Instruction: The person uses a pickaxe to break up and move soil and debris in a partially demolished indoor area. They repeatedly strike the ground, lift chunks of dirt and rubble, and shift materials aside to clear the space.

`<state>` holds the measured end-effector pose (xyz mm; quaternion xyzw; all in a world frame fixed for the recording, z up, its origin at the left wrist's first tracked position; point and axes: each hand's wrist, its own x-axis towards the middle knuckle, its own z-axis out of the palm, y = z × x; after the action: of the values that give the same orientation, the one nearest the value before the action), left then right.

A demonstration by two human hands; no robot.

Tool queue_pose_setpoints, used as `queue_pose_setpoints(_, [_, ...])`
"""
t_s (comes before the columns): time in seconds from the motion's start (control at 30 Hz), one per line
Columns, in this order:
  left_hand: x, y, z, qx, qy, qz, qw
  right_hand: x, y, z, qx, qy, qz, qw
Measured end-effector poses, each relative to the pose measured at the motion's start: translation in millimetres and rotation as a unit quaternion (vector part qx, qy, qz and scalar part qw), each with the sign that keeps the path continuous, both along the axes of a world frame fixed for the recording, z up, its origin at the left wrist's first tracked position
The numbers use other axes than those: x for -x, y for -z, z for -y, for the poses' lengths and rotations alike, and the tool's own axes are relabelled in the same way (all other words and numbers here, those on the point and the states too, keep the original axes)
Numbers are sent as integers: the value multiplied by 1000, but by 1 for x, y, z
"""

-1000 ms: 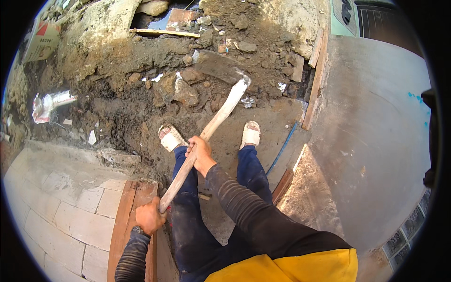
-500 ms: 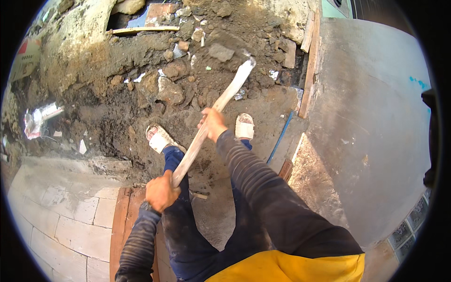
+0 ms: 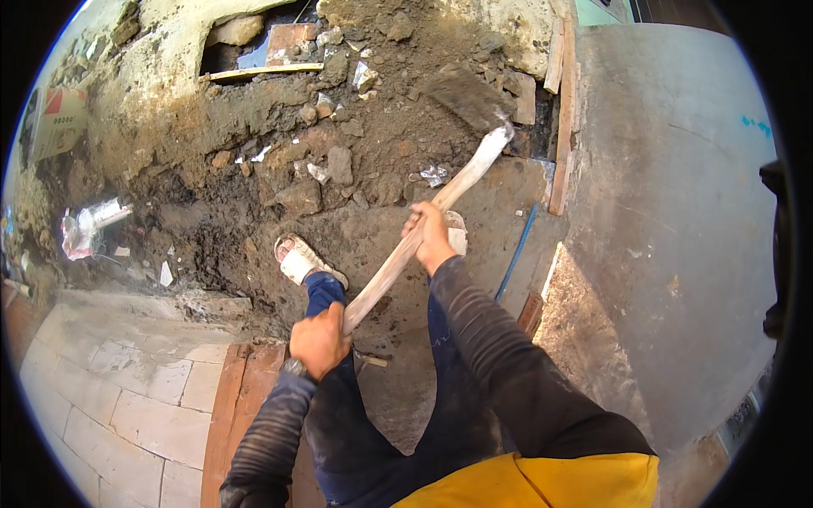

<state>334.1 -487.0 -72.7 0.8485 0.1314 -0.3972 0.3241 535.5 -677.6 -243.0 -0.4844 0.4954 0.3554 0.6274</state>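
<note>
A hoe with a pale wooden handle [image 3: 385, 284] slants from my lap side up to the far right. My left hand [image 3: 319, 341] is wrapped around the handle's near end. Further along, my right hand [image 3: 434, 238] grips it at about the middle. The hoe's broad, dirt-coloured blade [image 3: 467, 95] is over the loose soil [image 3: 406, 127] beyond my feet, slightly blurred; whether it touches the soil I cannot tell. Several stones, among them a grey rock [image 3: 340, 166], lie left of the handle. I stand astride with sandals [image 3: 305, 261] on the ground.
A pit [image 3: 246, 59] with a wooden strip along its edge opens at the far left. Wooden boards [image 3: 562, 127] line the right side, beside a smooth grey slab [image 3: 669, 169]. A blue rod [image 3: 517, 251] lies near the right foot. Pale blocks [image 3: 127, 415] fill the near left.
The hoe's blade has swung to the right, and both hands have shifted rightward with the handle. The large grey stone near the blade now appears farther left and nearer me.
</note>
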Motion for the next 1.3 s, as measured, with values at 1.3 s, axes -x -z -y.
queue_pose_setpoints(1.3, [-220,64,192,41,-97,-37,994,-163,28,113,142,-214,100,961])
